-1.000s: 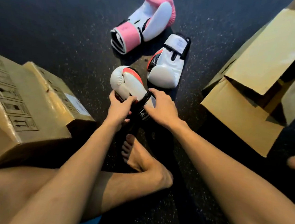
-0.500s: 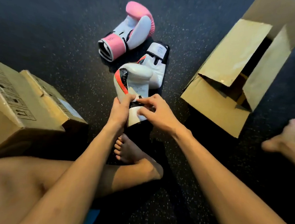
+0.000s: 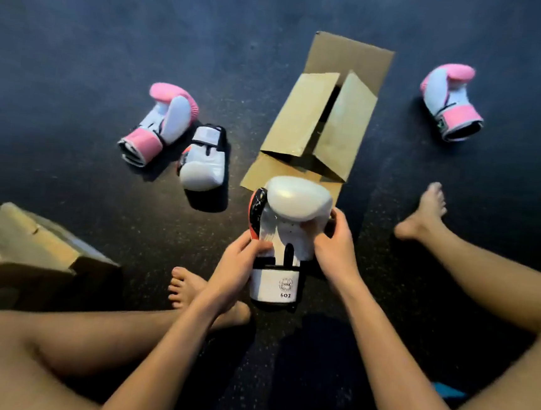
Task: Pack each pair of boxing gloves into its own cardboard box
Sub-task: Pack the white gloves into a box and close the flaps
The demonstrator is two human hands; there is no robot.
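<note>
I hold a white glove with an orange-and-black thumb (image 3: pixel 288 226) upright in front of me. My left hand (image 3: pixel 241 261) grips its left side and my right hand (image 3: pixel 336 243) grips its right side. Just beyond it lies an open cardboard box (image 3: pixel 318 124) with its flaps spread toward me. The matching white glove (image 3: pixel 204 163) lies on the floor to the left, touching a pink-and-white glove (image 3: pixel 163 120). A second pink-and-white glove (image 3: pixel 451 103) lies at the far right.
Another cardboard box (image 3: pixel 19 255) stands at the left edge, beside my left leg. My bare feet (image 3: pixel 189 289) and legs frame the space on the dark speckled floor (image 3: pixel 80 41).
I have lifted the white glove off the floor and carried it right, toward the open box. The view has swung right, bringing the second pink glove into sight.
</note>
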